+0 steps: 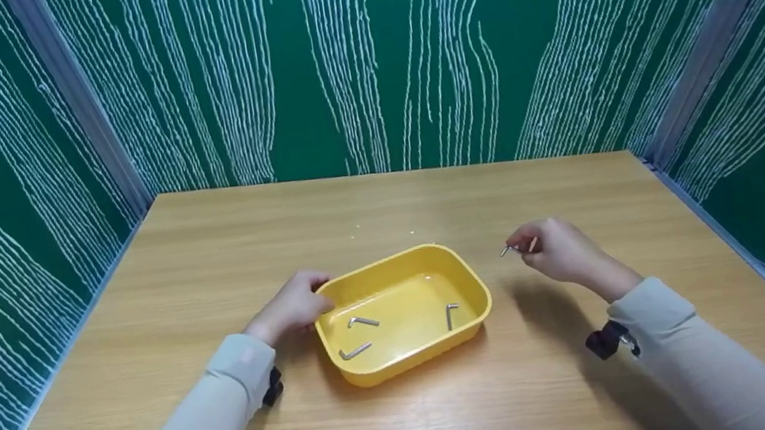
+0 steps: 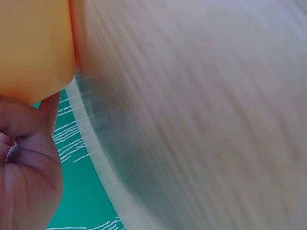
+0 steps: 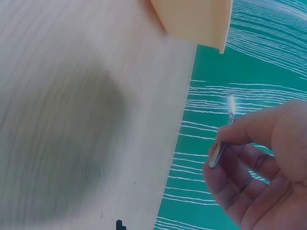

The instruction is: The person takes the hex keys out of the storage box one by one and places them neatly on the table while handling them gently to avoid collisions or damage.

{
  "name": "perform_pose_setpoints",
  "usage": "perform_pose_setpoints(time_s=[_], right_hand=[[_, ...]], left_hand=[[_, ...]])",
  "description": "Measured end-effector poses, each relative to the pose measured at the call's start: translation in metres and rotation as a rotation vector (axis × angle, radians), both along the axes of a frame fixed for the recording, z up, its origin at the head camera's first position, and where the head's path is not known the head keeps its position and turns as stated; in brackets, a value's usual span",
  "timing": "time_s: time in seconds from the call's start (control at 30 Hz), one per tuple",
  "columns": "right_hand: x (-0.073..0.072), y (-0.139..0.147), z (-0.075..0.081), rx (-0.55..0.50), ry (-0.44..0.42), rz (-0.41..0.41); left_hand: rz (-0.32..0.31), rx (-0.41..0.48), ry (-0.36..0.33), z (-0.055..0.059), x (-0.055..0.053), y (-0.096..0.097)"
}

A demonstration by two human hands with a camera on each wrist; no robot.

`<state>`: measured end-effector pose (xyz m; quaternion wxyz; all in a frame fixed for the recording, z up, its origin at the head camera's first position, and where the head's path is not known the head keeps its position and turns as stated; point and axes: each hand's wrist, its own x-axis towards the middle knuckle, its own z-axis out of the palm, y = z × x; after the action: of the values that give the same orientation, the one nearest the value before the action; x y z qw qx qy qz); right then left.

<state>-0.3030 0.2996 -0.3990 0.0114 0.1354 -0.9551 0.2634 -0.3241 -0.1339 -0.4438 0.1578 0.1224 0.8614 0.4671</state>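
A yellow plastic bin [image 1: 412, 362] sits at an angle on the table. My left hand [image 1: 295, 302] grips its left end by the rim; in the left wrist view, thumb and fingers of that hand [image 2: 29, 158] meet the bin's wall [image 2: 36, 52]. Inside lie three silver L-shaped hex keys: one hex key [image 1: 364, 321] and another hex key [image 1: 356, 352] on the left, a third hex key [image 1: 449, 316] towards the right. Off the bin's right side, my right hand [image 1: 556, 250] pinches a small silver hex key [image 3: 218, 152] between thumb and fingers, above the table.
The wooden table [image 1: 218, 232] is enclosed by green walls [image 1: 292, 69] with white wavy lines. Several tiny pale specks [image 1: 357, 227] lie on the wood behind the bin. A dark wrist camera [image 1: 604, 341] hangs under the right sleeve.
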Motion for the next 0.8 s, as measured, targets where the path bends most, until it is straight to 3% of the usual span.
perform_pose_setpoints(time_s=[0.3,0.8], right_hand=[[0.0,0.007,0.004,0.015,0.018,-0.009],[0.001,0.028,0.004,0.017,0.009,-0.059]], left_hand=[[-0.038,0.028,0.027,-0.001,0.0,-0.002],[-0.027,-0.004,0.025,-0.004,-0.002,-0.003]])
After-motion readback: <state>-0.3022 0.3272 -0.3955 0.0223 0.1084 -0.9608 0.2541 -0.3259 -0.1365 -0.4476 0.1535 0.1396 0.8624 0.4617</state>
